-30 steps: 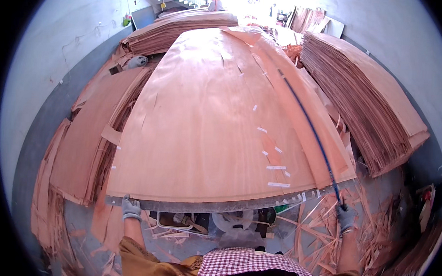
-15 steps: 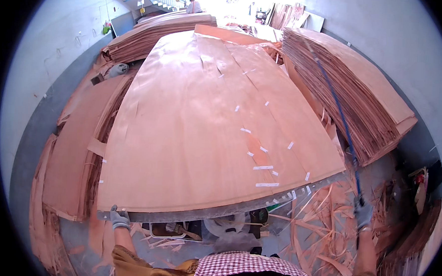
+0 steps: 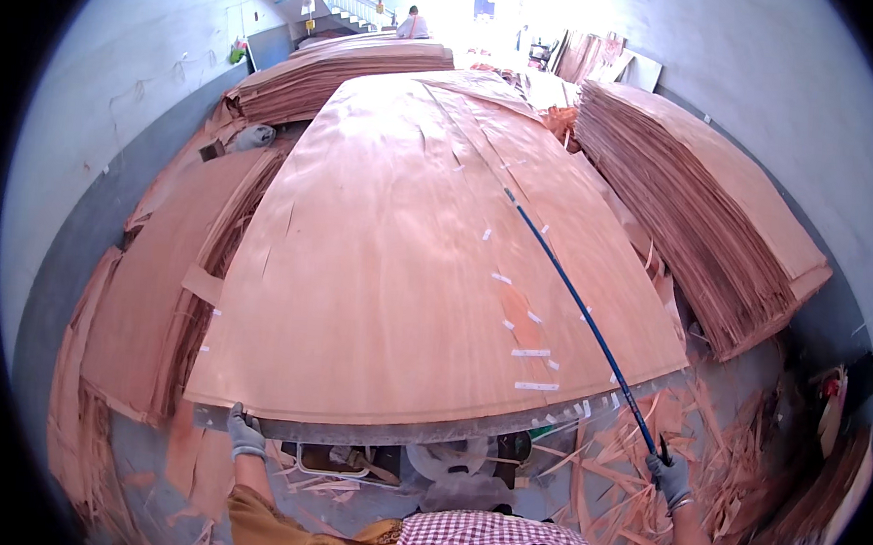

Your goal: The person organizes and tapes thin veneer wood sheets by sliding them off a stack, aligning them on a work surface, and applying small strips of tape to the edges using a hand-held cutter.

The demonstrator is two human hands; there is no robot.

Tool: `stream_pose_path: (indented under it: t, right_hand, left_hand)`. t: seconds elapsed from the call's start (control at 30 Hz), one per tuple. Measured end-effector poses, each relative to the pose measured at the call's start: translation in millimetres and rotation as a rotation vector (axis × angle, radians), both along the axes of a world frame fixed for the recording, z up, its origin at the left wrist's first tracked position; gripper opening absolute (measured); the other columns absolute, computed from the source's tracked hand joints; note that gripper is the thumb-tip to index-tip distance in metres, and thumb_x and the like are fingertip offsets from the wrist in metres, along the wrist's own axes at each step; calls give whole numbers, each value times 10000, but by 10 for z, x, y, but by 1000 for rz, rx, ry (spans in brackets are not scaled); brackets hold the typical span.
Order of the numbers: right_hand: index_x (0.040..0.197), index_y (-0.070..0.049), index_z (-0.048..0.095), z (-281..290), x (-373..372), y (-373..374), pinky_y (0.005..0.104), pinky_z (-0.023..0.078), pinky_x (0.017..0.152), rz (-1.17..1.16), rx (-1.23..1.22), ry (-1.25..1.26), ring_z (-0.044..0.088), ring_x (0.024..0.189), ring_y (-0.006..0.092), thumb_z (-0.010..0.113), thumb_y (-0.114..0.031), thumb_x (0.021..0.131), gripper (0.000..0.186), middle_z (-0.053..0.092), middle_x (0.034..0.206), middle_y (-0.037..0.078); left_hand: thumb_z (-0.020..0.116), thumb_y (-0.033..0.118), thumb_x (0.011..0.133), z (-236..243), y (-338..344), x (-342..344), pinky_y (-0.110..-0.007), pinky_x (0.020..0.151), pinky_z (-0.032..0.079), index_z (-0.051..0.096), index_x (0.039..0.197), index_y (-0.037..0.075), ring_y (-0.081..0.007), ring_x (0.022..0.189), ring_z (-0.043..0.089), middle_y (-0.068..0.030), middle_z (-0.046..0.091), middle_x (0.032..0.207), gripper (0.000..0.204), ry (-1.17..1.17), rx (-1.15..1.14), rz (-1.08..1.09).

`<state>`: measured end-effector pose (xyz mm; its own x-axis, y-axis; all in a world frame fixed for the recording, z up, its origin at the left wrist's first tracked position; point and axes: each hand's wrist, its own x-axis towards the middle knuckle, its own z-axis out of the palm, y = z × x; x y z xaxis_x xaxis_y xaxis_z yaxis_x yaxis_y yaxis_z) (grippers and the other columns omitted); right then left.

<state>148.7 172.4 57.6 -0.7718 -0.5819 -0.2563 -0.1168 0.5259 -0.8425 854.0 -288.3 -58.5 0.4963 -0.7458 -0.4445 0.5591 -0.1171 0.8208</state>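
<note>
A broad pinkish wood veneer sheet (image 3: 397, 270) lies in front of me, with short white tape pieces (image 3: 531, 353) mostly on its right half. My left hand (image 3: 246, 432), in a grey glove, is closed on the sheet's near left corner. At the near right, my gloved right hand (image 3: 669, 479) grips the lower end of a long blue pole (image 3: 583, 305). The pole slants away to the left over the sheet, its thin tip reaching toward the far end. Whether the pole touches the sheet I cannot tell.
Tall veneer stacks stand at the right (image 3: 697, 207), the far left (image 3: 338, 70) and the near left (image 3: 149, 287). Veneer scraps (image 3: 634, 461) litter the floor near my right hand. More tape pieces (image 3: 585, 409) hang along the grey table edge (image 3: 349, 433). A person (image 3: 413, 25) is far back.
The pole has swung left from beside the right stack to above the sheet, and my right hand has moved left and nearer. The raised strip at the far end now lies flatter.
</note>
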Motion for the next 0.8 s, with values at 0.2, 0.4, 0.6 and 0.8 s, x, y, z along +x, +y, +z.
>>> stream_pose_path:
  t: [0.2, 0.4, 0.6, 0.8]
  right_hand:
    - [726, -76, 598, 545, -502, -732, 241, 305, 380, -5, 87, -176, 440, 426, 78, 695, -315, 807, 271, 501, 555, -14]
    - [732, -74, 584, 905, -656, -1273, 229, 312, 342, 68, -1, 56, 417, 379, 74, 691, -341, 810, 298, 475, 522, -8]
    - [750, -60, 594, 653, -429, -470, 243, 355, 358, 79, 61, 66, 467, 397, 91, 675, -245, 812, 212, 502, 527, -4]
    - [700, -60, 574, 566, -250, 1048, 259, 373, 386, -56, 296, 126, 486, 408, 97, 703, -239, 764, 230, 511, 522, -11]
  left_hand:
    - [642, 254, 807, -210, 35, 180, -196, 667, 412, 558, 994, 237, -28, 816, 493, 116, 536, 930, 206, -84, -13, -98]
    - [625, 162, 822, -296, 143, 95, -203, 678, 422, 547, 1092, 209, -33, 811, 489, 87, 543, 937, 285, -105, -145, -38]
    - [599, 97, 823, -251, 209, 132, -238, 716, 441, 523, 1161, 162, -62, 836, 490, 35, 548, 992, 353, -210, -190, 14]
    - [552, 32, 821, -360, 107, -282, -325, 905, 418, 457, 1263, 63, -190, 997, 511, -64, 535, 1159, 453, -246, -205, 66]
